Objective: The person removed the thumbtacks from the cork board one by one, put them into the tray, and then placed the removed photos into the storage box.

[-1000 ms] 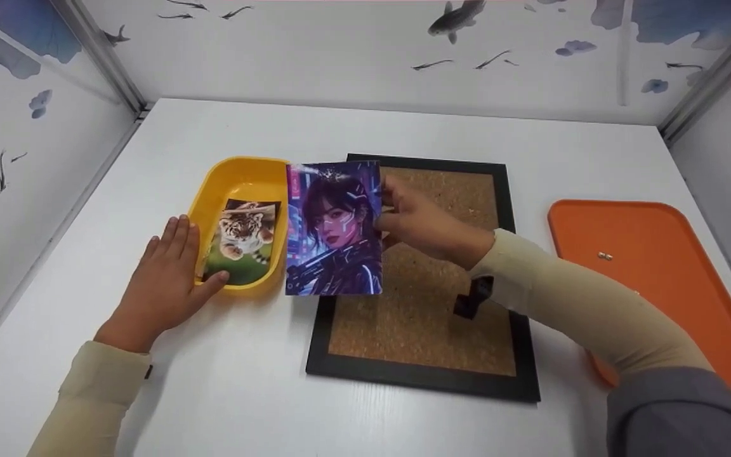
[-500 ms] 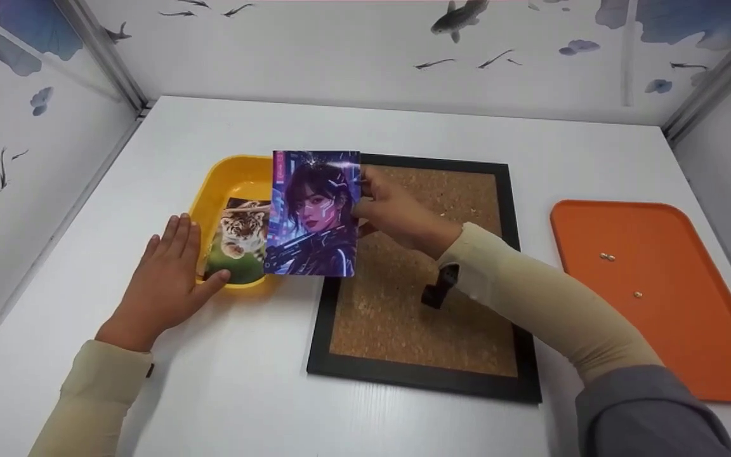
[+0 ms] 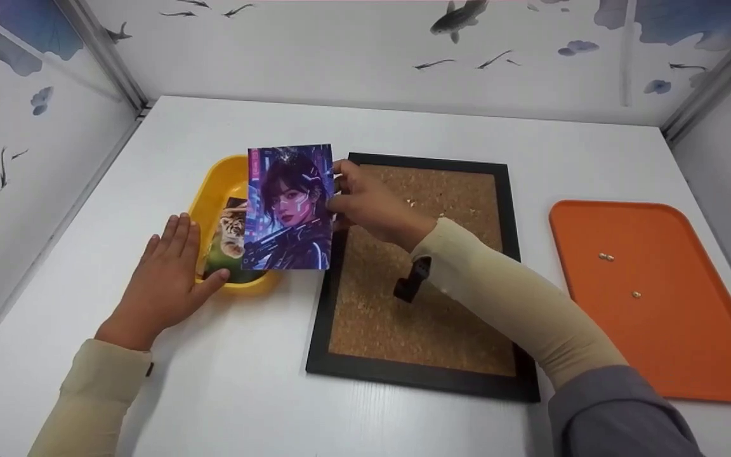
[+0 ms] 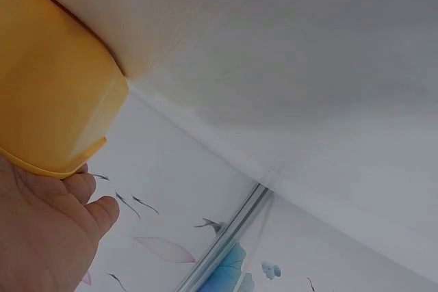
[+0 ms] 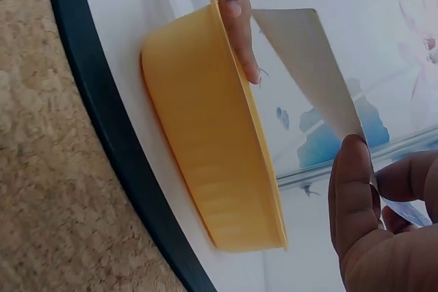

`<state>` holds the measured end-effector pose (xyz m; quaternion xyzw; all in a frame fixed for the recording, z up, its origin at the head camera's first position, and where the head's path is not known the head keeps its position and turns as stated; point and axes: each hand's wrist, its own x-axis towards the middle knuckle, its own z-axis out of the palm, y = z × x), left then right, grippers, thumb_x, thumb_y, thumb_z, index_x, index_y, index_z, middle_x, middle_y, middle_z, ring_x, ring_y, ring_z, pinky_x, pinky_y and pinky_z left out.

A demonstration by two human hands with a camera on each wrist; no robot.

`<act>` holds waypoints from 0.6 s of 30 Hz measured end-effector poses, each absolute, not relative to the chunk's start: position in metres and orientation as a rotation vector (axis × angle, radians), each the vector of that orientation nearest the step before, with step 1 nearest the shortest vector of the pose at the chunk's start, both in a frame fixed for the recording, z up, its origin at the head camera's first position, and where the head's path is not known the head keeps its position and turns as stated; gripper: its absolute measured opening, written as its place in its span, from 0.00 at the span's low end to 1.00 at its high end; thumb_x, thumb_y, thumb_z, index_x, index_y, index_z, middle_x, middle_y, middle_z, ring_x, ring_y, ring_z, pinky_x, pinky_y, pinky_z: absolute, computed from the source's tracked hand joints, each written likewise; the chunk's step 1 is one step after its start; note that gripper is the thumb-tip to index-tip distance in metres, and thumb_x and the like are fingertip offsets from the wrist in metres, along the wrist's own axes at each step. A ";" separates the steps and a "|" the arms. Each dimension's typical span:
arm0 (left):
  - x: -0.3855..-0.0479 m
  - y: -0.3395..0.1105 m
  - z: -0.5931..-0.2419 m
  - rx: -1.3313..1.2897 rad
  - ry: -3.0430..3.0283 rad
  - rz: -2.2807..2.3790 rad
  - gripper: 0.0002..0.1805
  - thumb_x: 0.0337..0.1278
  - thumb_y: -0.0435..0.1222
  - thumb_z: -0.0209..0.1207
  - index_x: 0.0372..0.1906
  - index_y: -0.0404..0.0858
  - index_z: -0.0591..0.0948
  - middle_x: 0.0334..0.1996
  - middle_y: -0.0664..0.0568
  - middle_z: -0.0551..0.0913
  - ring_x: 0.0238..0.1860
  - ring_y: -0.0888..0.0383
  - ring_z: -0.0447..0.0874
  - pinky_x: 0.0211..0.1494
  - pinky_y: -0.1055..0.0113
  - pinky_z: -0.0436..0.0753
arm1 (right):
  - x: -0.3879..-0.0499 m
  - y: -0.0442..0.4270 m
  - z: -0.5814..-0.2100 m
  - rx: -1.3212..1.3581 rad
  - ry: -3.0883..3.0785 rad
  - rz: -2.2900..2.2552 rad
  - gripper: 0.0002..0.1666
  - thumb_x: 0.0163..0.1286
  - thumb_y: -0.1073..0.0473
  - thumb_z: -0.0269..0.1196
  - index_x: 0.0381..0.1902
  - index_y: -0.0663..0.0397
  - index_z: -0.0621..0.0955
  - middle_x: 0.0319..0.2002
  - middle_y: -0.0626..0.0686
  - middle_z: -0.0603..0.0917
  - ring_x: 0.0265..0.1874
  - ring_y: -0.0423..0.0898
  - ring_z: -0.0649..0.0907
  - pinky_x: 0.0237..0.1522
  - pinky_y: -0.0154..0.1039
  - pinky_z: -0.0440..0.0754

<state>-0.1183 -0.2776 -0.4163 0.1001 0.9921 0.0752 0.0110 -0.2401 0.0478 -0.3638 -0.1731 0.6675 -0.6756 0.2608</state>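
My right hand [image 3: 375, 206] pinches a picture card [image 3: 288, 209] by its right edge, upright above the right side of a yellow plastic basin [image 3: 216, 181]. A purple and blue figure is printed on the card's front. In the right wrist view the plain back of the card [image 5: 311, 66] shows between thumb and fingers. Inside the basin lies a tiger photo [image 3: 221, 257], partly hidden behind the card. With fingers straight and together, my left hand [image 3: 159, 285] rests on the basin's left rim. The left wrist view shows that hand [image 4: 51, 227] against the rim.
A black-framed cork board [image 3: 422, 304] lies right of the basin, under my right forearm; a few small shiny bits [image 3: 410, 203] show on it. Farther right, an orange tray [image 3: 670, 343] carries small metallic pieces [image 3: 606, 257]. White patterned panels [image 3: 340, 57] enclose the table.
My right hand has carried the picture card left and slightly away from me, from beside the basin to over it, covering more of the tiger photo. The left hand has stayed put.
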 end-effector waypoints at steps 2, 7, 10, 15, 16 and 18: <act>-0.118 -0.278 -0.417 0.306 3.097 0.238 0.55 0.68 0.65 0.43 0.77 0.27 0.41 0.78 0.32 0.38 0.78 0.39 0.30 0.74 0.40 0.39 | -0.242 0.044 -0.364 -0.468 1.809 -1.835 0.21 0.71 0.71 0.55 0.60 0.53 0.68 0.51 0.62 0.77 0.47 0.57 0.84 0.47 0.54 0.84; -0.118 -0.278 -0.416 0.304 3.106 0.241 0.55 0.68 0.65 0.43 0.77 0.26 0.42 0.78 0.32 0.39 0.78 0.38 0.31 0.74 0.40 0.39 | -0.247 0.035 -0.368 -0.455 1.788 -1.848 0.21 0.72 0.69 0.57 0.60 0.51 0.69 0.52 0.62 0.76 0.46 0.57 0.83 0.45 0.51 0.85; -0.118 -0.278 -0.417 0.310 3.106 0.239 0.55 0.68 0.66 0.42 0.77 0.26 0.42 0.77 0.32 0.39 0.78 0.38 0.31 0.74 0.39 0.40 | -0.250 0.029 -0.370 -0.432 1.792 -1.833 0.20 0.73 0.68 0.57 0.60 0.50 0.69 0.52 0.61 0.76 0.46 0.56 0.84 0.45 0.49 0.85; -0.118 -0.278 -0.417 0.323 3.104 0.248 0.55 0.68 0.66 0.41 0.77 0.26 0.41 0.78 0.32 0.38 0.78 0.39 0.30 0.74 0.40 0.39 | -0.255 0.017 -0.372 -0.428 1.813 -1.824 0.20 0.73 0.69 0.56 0.59 0.52 0.69 0.50 0.60 0.77 0.44 0.55 0.84 0.44 0.49 0.86; -0.118 -0.277 -0.417 0.325 3.104 0.250 0.55 0.68 0.66 0.41 0.77 0.26 0.42 0.78 0.32 0.38 0.78 0.39 0.30 0.74 0.40 0.39 | -0.255 0.015 -0.372 -0.430 1.815 -1.824 0.20 0.73 0.69 0.57 0.59 0.52 0.69 0.50 0.60 0.77 0.44 0.55 0.84 0.44 0.48 0.86; -0.118 -0.276 -0.417 0.328 3.103 0.251 0.55 0.68 0.66 0.41 0.77 0.26 0.42 0.78 0.32 0.39 0.78 0.38 0.30 0.74 0.40 0.39 | -0.256 0.011 -0.372 -0.430 1.817 -1.822 0.19 0.73 0.68 0.57 0.59 0.52 0.69 0.49 0.60 0.77 0.44 0.55 0.85 0.44 0.47 0.86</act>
